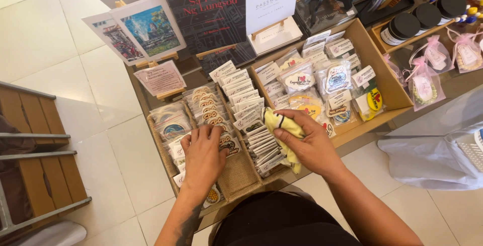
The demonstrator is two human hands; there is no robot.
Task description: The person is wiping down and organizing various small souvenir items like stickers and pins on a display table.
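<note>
Evidently mid-tidying, the left hand lay open, fingers on bagged stickers in the near burlap tray, while the right hand gripped a yellow cloth over the card rows; next, careful fingertip straightening seemed needed.

Packets stand in a tray, a box right, pictures behind.

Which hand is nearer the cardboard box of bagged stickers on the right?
Right. The right hand, holding a yellow cloth, sits at the cardboard box's front left corner. The left hand rests farther left, on bagged stickers in the burlap tray.
</note>
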